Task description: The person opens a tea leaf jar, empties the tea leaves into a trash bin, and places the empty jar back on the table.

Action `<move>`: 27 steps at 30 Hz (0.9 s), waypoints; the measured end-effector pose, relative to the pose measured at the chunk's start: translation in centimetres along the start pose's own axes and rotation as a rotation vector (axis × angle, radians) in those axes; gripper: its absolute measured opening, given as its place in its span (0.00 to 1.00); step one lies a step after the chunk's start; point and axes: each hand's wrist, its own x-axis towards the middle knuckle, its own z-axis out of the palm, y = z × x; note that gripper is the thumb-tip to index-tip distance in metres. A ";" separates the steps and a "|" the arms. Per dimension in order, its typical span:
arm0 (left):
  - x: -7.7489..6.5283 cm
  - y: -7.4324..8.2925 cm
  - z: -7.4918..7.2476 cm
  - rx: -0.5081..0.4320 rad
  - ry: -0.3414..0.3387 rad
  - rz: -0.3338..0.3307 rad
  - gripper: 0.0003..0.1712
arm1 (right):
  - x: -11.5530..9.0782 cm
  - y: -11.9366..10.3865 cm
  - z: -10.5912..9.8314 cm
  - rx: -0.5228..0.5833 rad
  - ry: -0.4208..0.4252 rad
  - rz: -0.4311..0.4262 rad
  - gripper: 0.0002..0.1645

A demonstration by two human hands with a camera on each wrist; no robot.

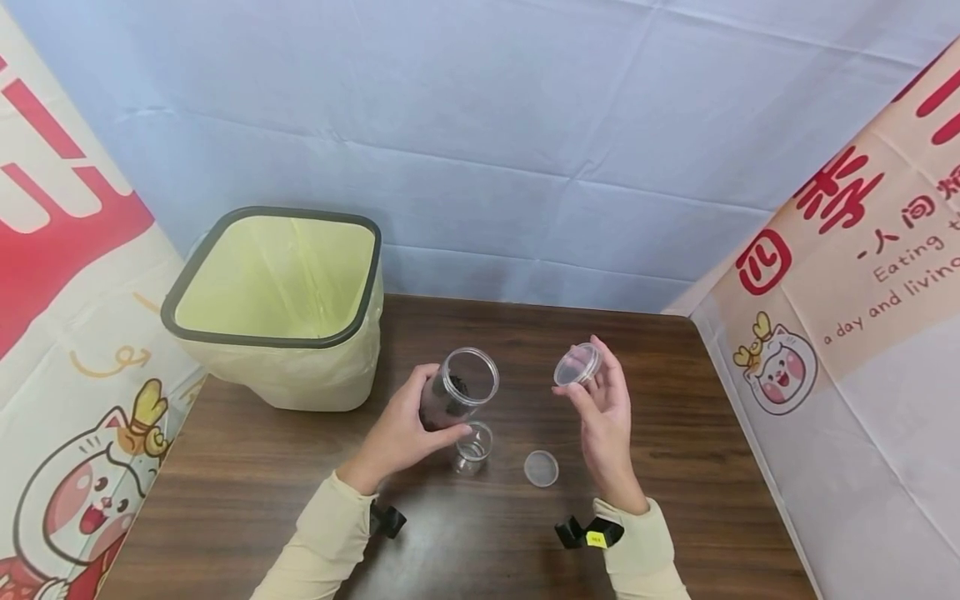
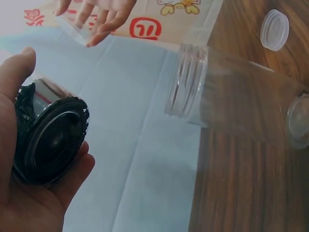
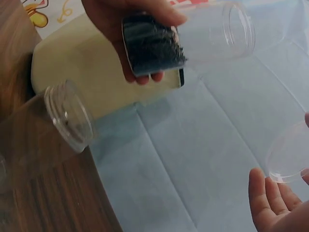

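My left hand (image 1: 396, 440) grips an uncapped clear plastic jar (image 1: 480, 367) round its side. Dark, flaky contents fill its lower part, as the right wrist view shows, with clear wall above. By the thumb, a second clear jar (image 1: 471, 460) stands upright and uncapped on the table; it looks see-through and empty in the left wrist view. To the right, raised over the table, my right hand (image 1: 607, 425) holds a clear round lid (image 1: 576, 365) by its edge between fingers and thumb. Another clear lid (image 1: 541, 468) lies flat on the table, right of the standing jar.
A bin (image 1: 330, 375) with a dark rim and a pale yellowish liner stands at the table's back left. Behind the dark wood table (image 1: 675, 375) hangs a light blue cloth (image 1: 487, 150). Printed panels with red lettering and cartoon faces flank both sides.
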 end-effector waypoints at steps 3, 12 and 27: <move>-0.2 -0.2 -0.2 0.008 0.010 -0.003 0.41 | 0.0 0.3 -0.3 -0.067 0.025 0.036 0.38; -0.9 -0.9 -0.9 0.030 0.049 -0.021 0.41 | 0.0 1.8 -1.4 -0.196 0.063 0.059 0.35; -1.9 -1.5 -2.0 0.048 0.057 -0.044 0.40 | 0.1 2.1 -1.7 -0.577 0.015 0.116 0.36</move>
